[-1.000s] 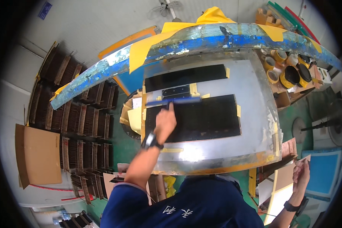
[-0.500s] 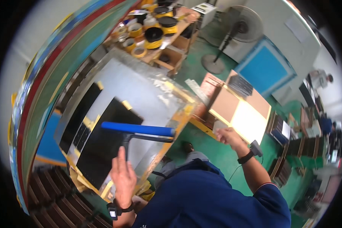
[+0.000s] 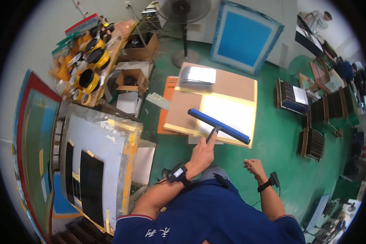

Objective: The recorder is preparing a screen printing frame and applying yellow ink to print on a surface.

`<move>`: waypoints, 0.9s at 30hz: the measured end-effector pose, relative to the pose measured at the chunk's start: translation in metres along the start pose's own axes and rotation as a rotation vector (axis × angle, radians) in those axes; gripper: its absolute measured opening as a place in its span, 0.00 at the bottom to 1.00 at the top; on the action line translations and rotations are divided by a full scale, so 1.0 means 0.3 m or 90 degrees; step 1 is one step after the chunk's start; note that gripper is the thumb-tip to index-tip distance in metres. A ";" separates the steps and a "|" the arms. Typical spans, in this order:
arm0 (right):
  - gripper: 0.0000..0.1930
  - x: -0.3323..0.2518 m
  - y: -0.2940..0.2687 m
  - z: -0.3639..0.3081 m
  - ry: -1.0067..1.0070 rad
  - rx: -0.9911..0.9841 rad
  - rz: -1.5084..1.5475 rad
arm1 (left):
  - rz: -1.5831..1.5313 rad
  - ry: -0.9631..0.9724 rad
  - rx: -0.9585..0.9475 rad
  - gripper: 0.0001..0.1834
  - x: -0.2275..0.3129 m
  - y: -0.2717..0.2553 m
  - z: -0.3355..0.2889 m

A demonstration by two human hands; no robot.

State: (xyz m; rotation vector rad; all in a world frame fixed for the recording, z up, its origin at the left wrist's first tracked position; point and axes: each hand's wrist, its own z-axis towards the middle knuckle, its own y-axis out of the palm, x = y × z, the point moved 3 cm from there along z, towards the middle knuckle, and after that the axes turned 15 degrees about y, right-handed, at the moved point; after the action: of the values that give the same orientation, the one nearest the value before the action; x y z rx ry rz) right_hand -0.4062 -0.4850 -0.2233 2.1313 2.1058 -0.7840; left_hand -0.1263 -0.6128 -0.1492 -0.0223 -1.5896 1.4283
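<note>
My left hand [image 3: 202, 155] grips the handle of a blue roller [image 3: 225, 127] with a black frame, index finger stretched along it. In this view the roller lies across a bright white panel [image 3: 227, 109] on a brown board [image 3: 235, 86] edged with yellow tape; I cannot tell whether it touches the panel. My right hand [image 3: 254, 167] hangs to the right of the board, fingers curled in, with nothing visible in them. A stack of thin grey sheets [image 3: 197, 78] sits at the board's far left part.
To the left stands a screen-printing table [image 3: 114, 134] with black panels [image 3: 92, 185] taped on it. A bench [image 3: 110, 61] holds tape rolls and yellow tubs. Beyond are a floor fan [image 3: 186, 59] and a blue framed screen [image 3: 244, 38]. Racks [image 3: 313, 144] stand right; a person [image 3: 318, 21] is far off.
My left hand has carried the roller rightward, from above the black panel on the table to over the brown board. The view has turned right. My right hand has stayed curled.
</note>
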 end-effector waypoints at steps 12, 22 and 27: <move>0.12 -0.109 -0.134 0.380 -0.163 0.056 -0.011 | 0.103 -0.081 -0.139 0.32 0.010 0.236 0.461; 0.08 -0.073 -0.120 0.419 -0.131 -0.033 0.024 | 0.035 -0.071 -0.120 0.32 0.038 0.230 0.370; 0.09 -0.081 -0.112 0.398 -0.084 -0.092 0.035 | 0.030 -0.075 -0.131 0.33 0.039 0.242 0.145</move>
State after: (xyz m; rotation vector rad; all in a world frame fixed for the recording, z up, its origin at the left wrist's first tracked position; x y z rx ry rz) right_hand -0.4748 -0.5499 -0.3076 1.9962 1.9662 -0.7216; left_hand -0.2004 -0.6162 -0.1915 -0.0983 -1.8396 1.3166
